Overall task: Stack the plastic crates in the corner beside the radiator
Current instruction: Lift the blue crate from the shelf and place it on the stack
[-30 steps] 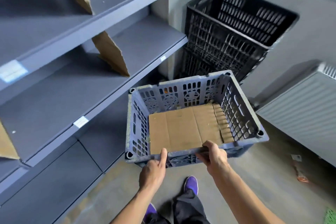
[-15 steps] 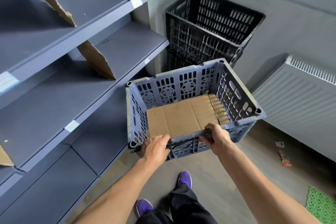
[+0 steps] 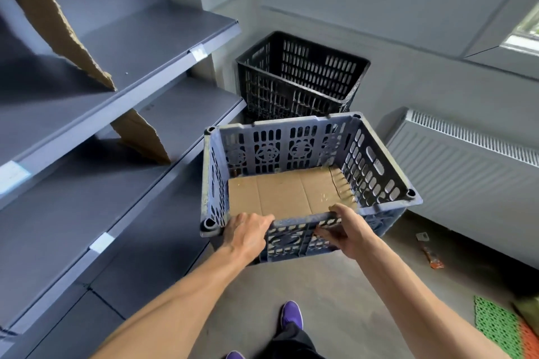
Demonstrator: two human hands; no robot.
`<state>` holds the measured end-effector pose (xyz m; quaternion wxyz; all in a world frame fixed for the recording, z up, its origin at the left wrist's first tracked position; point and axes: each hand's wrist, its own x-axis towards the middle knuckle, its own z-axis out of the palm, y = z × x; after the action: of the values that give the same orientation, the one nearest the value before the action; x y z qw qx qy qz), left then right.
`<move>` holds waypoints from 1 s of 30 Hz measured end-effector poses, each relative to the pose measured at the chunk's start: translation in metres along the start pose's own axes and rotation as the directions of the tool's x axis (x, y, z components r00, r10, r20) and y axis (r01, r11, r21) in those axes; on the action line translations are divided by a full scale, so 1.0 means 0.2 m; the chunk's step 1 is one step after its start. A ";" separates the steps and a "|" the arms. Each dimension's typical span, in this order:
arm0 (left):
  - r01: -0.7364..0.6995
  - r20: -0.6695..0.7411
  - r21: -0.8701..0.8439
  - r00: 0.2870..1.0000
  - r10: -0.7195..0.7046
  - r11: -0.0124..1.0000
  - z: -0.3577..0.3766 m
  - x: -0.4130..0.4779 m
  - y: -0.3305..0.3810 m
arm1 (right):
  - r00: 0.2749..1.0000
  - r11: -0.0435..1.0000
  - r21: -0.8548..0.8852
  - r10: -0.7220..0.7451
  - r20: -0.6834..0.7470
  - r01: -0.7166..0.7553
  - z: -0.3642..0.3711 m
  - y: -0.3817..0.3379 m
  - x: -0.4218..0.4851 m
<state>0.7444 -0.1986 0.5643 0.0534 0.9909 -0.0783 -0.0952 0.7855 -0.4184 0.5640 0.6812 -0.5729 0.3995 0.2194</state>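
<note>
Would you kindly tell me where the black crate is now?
In the head view, the black crate stands upper centre, in the corner between the shelving, left, and the radiator, right.

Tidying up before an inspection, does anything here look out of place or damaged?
Yes: torn cardboard leans on the upper shelf, another scrap sits on the shelf below, and litter lies on the floor by the radiator.

Holding both bare forearms stretched out ahead. Gripping the near rim of the blue crate [image 3: 291, 151] with left hand [image 3: 248, 232], knuckles up, fingers hooked over, and with right hand [image 3: 345, 230], thumb on top, fingers curled beneath
</note>
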 end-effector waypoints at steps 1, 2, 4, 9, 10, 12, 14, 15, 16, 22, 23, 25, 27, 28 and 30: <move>-0.020 -0.021 0.015 1.000 0.021 1.000 -0.03 0.01 -0.01 | 0.999 0.998 -0.056 -0.020 0.042 0.022 -0.02 -0.01 -0.03; -0.035 -0.036 0.020 0.999 0.036 0.999 -0.05 0.01 -0.01 | 0.995 0.988 -0.147 -0.044 0.088 0.056 -0.05 -0.02 -0.07; -0.066 -0.059 0.021 0.996 0.067 0.998 -0.09 0.02 -0.02 | 0.980 0.917 -0.367 -0.102 0.169 0.159 -0.11 -0.07 -0.17; -0.104 -0.090 0.058 0.990 0.109 0.993 -0.18 0.06 -0.02 | 0.791 0.277 -0.862 -0.576 0.204 0.424 -0.12 -0.21 -0.34; -0.111 -0.098 0.061 0.988 0.117 0.992 -0.21 0.07 -0.01 | 0.717 0.124 -0.901 -0.654 0.241 0.416 -0.09 -0.23 -0.36; -0.125 -0.111 0.064 0.985 0.131 0.990 -0.25 0.08 -0.01 | 0.596 -0.108 -0.904 -0.719 0.358 0.414 -0.06 -0.26 -0.38; -0.138 -0.117 0.068 0.982 0.145 0.988 -0.30 0.09 -0.01 | 0.560 -0.268 -0.869 -0.678 0.477 0.416 -0.06 -0.28 -0.36; -0.147 -0.120 0.074 0.981 0.155 0.986 -0.31 0.10 -0.01 | 0.570 -0.335 -0.854 -0.639 0.517 0.398 -0.07 -0.29 -0.34; -0.155 -0.124 0.082 0.979 0.164 0.984 -0.33 0.11 -0.01 | 0.592 -0.397 -0.837 -0.592 0.547 0.376 -0.08 -0.31 -0.33; -0.170 -0.176 0.135 0.965 0.193 0.976 -0.45 0.17 -0.02 | 0.579 -0.455 -0.820 -0.585 0.569 0.346 -0.15 -0.41 -0.30; -0.176 -0.185 0.141 0.962 0.201 0.974 -0.47 0.18 -0.02 | 0.568 -0.455 -0.827 -0.604 0.560 0.332 -0.17 -0.43 -0.30; -0.191 -0.204 0.144 0.954 0.218 0.971 -0.51 0.20 -0.03 | 0.550 -0.457 -0.832 -0.627 0.552 0.314 -0.21 -0.48 -0.28; -0.200 -0.213 0.162 0.949 0.232 0.966 -0.55 0.22 -0.03 | 0.536 -0.466 -0.824 -0.628 0.564 0.321 -0.23 -0.53 -0.27; -0.204 -0.220 0.164 0.946 0.238 0.965 -0.57 0.24 -0.03 | 0.526 -0.477 -0.814 -0.623 0.579 0.331 -0.24 -0.54 -0.27; -0.222 -0.242 0.150 0.937 0.253 0.964 -0.61 0.28 -0.03 | 0.502 -0.508 -0.792 -0.614 0.609 0.339 -0.25 -0.60 -0.28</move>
<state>0.8235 -0.1908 0.6717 0.0146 0.9795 -0.1954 0.0473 0.8288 -0.4862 0.6789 -0.0102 -0.9839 -0.1781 0.0046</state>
